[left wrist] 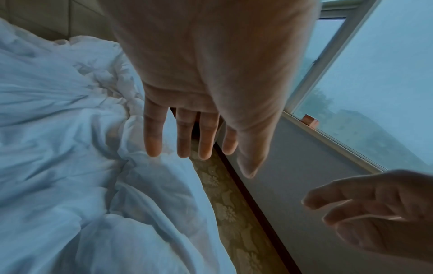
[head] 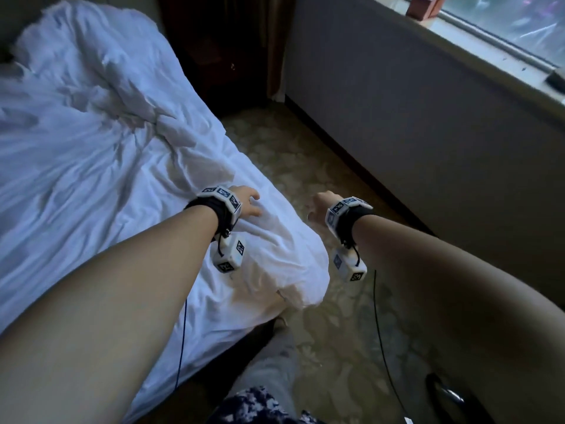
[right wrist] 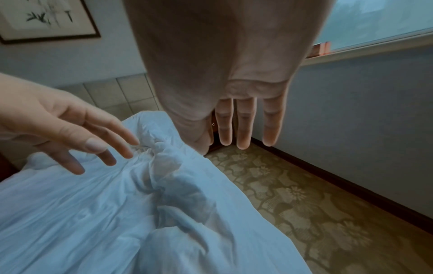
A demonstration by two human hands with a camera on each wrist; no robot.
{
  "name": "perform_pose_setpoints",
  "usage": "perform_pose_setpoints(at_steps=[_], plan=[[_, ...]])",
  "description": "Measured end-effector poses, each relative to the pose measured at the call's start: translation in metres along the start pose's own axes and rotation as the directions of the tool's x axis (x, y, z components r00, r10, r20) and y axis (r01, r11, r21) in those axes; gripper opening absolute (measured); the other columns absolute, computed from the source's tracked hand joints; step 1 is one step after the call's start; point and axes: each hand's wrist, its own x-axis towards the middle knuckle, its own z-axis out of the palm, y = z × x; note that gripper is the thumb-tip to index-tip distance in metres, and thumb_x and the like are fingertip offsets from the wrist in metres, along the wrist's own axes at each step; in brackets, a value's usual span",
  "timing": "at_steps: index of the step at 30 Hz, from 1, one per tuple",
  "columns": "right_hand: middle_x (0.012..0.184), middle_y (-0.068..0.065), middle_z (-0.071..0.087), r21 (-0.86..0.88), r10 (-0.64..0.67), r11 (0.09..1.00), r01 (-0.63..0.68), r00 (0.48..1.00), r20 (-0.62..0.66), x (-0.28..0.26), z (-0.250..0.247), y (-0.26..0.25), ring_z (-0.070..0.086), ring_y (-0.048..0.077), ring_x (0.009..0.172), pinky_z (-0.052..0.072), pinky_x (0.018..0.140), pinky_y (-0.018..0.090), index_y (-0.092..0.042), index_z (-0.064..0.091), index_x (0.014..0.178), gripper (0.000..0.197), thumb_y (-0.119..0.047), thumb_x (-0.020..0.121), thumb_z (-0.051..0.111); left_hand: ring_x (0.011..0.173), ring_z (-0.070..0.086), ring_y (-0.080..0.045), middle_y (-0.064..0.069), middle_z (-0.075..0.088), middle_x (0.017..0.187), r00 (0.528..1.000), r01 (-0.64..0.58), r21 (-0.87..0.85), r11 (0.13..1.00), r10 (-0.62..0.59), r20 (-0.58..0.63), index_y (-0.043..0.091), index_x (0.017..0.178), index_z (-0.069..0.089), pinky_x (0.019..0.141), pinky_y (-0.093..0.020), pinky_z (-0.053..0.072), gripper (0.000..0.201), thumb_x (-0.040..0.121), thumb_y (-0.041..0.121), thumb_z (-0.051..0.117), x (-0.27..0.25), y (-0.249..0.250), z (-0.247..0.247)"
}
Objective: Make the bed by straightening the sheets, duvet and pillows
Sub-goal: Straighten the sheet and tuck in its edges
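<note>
A rumpled white duvet (head: pixel 91 154) covers the bed, its corner hanging over the edge beside a patterned carpet (head: pixel 305 166). The left hand (head: pixel 247 203) reaches over the duvet's edge, fingers straight and spread, holding nothing. The right hand (head: pixel 319 203) hangs over the carpet just beside the bed, fingers extended, also empty.

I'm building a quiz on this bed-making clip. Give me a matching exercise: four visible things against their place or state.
Things:
1. crumpled white duvet
2. left hand
3. right hand
4. small reddish-brown box

Places or states:
A. on the window sill
B. open, over the patterned carpet
C. bunched on the bed
D. open, over the duvet's edge

Pairs: 1-C, 2-D, 3-B, 4-A
</note>
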Motion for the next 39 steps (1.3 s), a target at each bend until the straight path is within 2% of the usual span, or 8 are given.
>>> perform_pose_setpoints(at_steps=[3,8,17,21,26,30,35,39], plan=[[0.115,0.009,0.065,-0.027,-0.061,0.998,0.062,0.997,0.046,0.061,0.000,0.002,0.065,0.031,0.095,0.045,0.072,0.029,-0.017,0.062,0.122,0.035,-0.027,0.088,0.058,0.123,0.050,-0.029,-0.009,0.053,0.137,0.997,0.076,-0.096,0.992,-0.075,0.014,0.017,0.140,0.044,0.105,-0.038,0.040,0.062,0.086,0.040,0.066,0.045,-0.013,-0.003],[0.136,0.006,0.054,-0.043,-0.172,0.982,0.181,0.971,0.164,0.146,0.006,-0.005,0.059,0.031,0.113,0.046,0.093,0.034,-0.033,0.055,0.132,0.044,-0.029,0.088,0.058,0.124,0.050,-0.031,-0.014,0.050,0.138,0.976,0.218,-0.241,0.946,-0.205,0.078,0.009,0.140,0.043,0.105,-0.035,0.039,0.061,0.088,0.029,0.067,0.089,-0.036,0.001],[0.138,0.003,0.054,-0.113,-0.375,0.900,0.422,0.879,0.293,0.254,0.026,-0.026,0.055,0.026,0.122,0.043,0.099,0.032,-0.034,0.052,0.135,0.047,-0.026,0.089,0.057,0.124,0.050,-0.028,-0.012,0.049,0.138,0.887,0.450,-0.417,0.790,-0.450,0.105,0.009,0.141,0.043,0.098,-0.030,0.039,0.058,0.091,0.029,0.064,0.114,-0.068,0.018],[0.141,0.002,0.050,-0.155,-0.497,0.794,0.587,0.776,0.389,0.295,0.041,-0.032,0.052,0.026,0.125,0.042,0.101,0.036,-0.033,0.047,0.139,0.051,-0.027,0.089,0.058,0.121,0.052,-0.028,-0.008,0.054,0.135,0.820,0.548,-0.463,0.697,-0.557,0.132,0.021,0.140,0.045,0.102,-0.035,0.043,0.064,0.084,0.044,0.067,0.122,-0.062,0.037],[0.151,0.004,0.037,-0.190,-0.627,0.565,0.803,0.567,0.533,0.336,0.061,-0.027,0.045,0.028,0.132,0.041,0.105,0.040,-0.026,0.034,0.148,0.067,-0.021,0.088,0.063,0.126,0.050,-0.027,-0.007,0.048,0.143,0.718,0.658,-0.544,0.521,-0.653,0.242,0.022,0.144,0.039,0.104,-0.038,0.042,0.080,0.078,0.054,0.070,0.133,-0.030,0.080],[0.156,0.002,0.027,-0.118,-0.676,0.456,0.882,0.429,0.599,0.356,0.088,-0.007,0.045,0.032,0.131,0.042,0.104,0.043,-0.035,0.019,0.152,0.086,-0.019,0.083,0.068,0.130,0.047,-0.028,-0.007,0.043,0.147,0.645,0.717,-0.586,0.378,-0.679,0.350,0.021,0.148,0.033,0.105,-0.036,0.041,0.081,0.082,0.053,0.067,0.143,0.003,0.127],[0.152,0.004,0.029,-0.048,-0.647,0.627,0.777,0.555,0.524,0.366,0.135,0.019,0.049,0.039,0.122,0.045,0.099,0.048,-0.033,0.019,0.148,0.082,-0.018,0.083,0.067,0.132,0.044,-0.029,-0.009,0.040,0.149,0.613,0.715,-0.628,0.308,-0.708,0.351,0.027,0.147,0.032,0.106,-0.039,0.039,0.094,0.070,0.058,0.075,0.162,0.035,0.186],[0.152,0.009,0.028,0.052,-0.567,0.753,0.656,0.606,0.557,0.366,0.184,0.037,0.036,0.031,0.137,0.032,0.112,0.041,-0.018,0.017,0.151,0.090,-0.029,0.081,0.072,0.140,0.022,-0.035,-0.011,0.027,0.152,0.577,0.735,-0.591,0.332,-0.765,0.287,0.026,0.148,0.020,0.112,-0.046,0.029,0.117,0.054,0.066,0.077,0.180,0.051,0.235]])
